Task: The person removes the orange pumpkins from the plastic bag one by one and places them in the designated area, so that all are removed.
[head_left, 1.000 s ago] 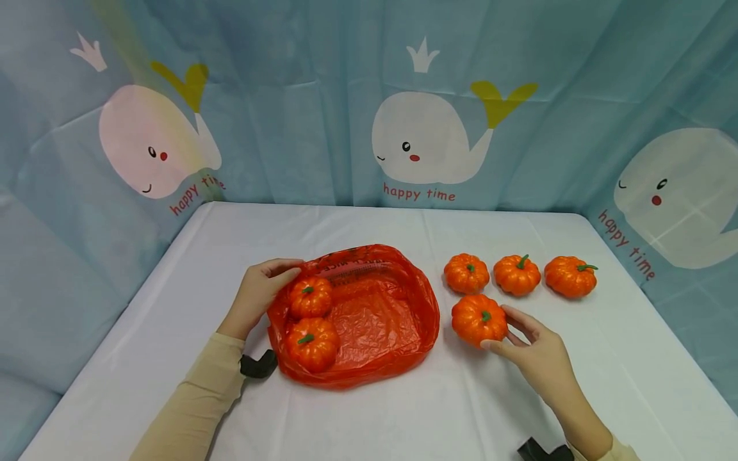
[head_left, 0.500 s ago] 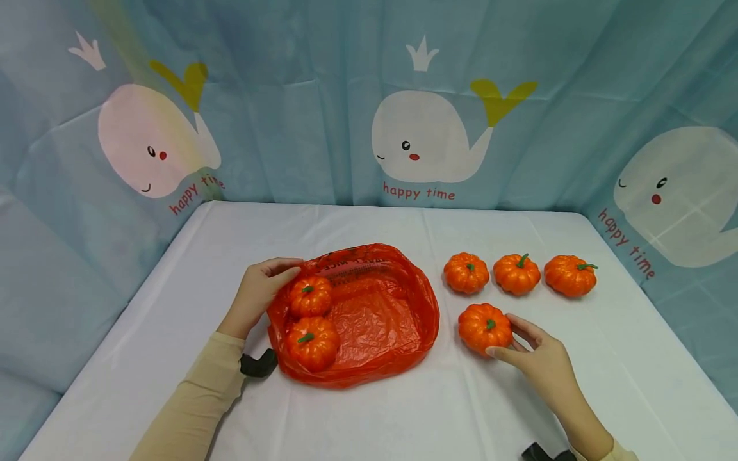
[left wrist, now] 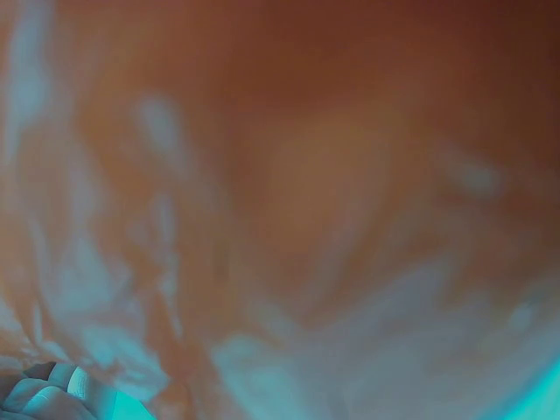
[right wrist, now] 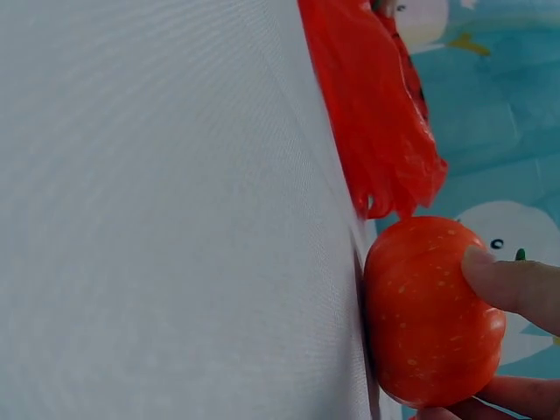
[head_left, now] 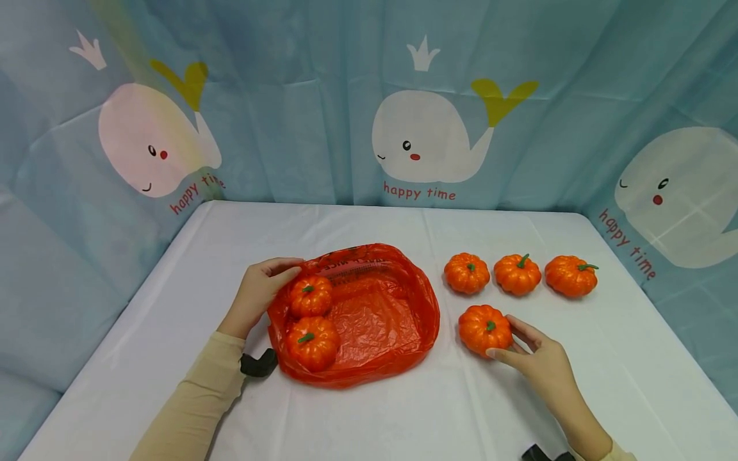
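Observation:
My left hand [head_left: 262,291] grips the left rim of a red plastic bag [head_left: 380,320], which lies spread open on the table. Two small orange pumpkins [head_left: 314,344] with green stems sit inside it at the left. To the right of the bag, my right hand [head_left: 542,358] holds another pumpkin [head_left: 485,330] between thumb and fingers. The right wrist view has this pumpkin [right wrist: 429,315] low at the white tablecloth, thumb on one side and fingers beneath; whether it touches the cloth is hard to tell. Blurred red plastic [left wrist: 289,192] fills most of the left wrist view.
Behind the held pumpkin, three more stand in a row: a left pumpkin [head_left: 466,274], a middle pumpkin [head_left: 517,275] and a right pumpkin [head_left: 571,276]. A blue curtain [head_left: 300,141] printed with whales surrounds the back and sides of the white table [head_left: 369,422].
The right hand has moved the held pumpkin slightly right and nearer to me, away from the bag; over the last half second it barely moves. The left hand and bag stay put.

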A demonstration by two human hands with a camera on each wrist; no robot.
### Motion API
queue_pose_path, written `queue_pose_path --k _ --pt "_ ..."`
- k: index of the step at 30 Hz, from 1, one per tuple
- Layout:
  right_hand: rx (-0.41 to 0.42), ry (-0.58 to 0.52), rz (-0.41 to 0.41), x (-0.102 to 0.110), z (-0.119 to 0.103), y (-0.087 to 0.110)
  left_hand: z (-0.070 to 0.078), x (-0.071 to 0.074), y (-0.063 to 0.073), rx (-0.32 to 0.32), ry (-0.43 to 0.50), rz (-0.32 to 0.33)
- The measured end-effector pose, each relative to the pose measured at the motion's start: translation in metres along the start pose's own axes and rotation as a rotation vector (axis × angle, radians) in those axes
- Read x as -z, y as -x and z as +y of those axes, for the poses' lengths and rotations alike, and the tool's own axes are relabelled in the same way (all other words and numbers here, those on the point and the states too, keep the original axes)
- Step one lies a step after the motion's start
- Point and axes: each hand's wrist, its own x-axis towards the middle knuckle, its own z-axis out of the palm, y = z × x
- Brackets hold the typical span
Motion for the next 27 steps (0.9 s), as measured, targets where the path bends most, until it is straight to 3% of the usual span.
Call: queue_pose_path --k 11,14,18,20,23,27 --pt "0.024 0.043 0.001 0.002 0.0 0.003 0.0 0.0 0.0 0.003 0.003 -0.004" --pt "0.115 0.035 0.072 0.001 -0.006 0.007 0.001 0.0 0.0 0.007 -0.006 -0.005" --pt "0.346 -0.018 0.207 -0.007 -0.02 0.015 0.0 0.0 0.0 0.012 -0.015 -0.001" --pt "0.448 -0.062 0.232 -0.016 -0.028 0.019 0.0 0.0 0.0 0.013 -0.015 0.001" --pt "0.53 -0.123 0.202 -0.031 -0.042 0.026 0.0 0.0 0.0 0.011 -0.006 -0.001" --pt "0.555 -0.17 0.079 -0.052 -0.056 0.027 0.0 0.0 0.0 0.01 -0.001 0.0"
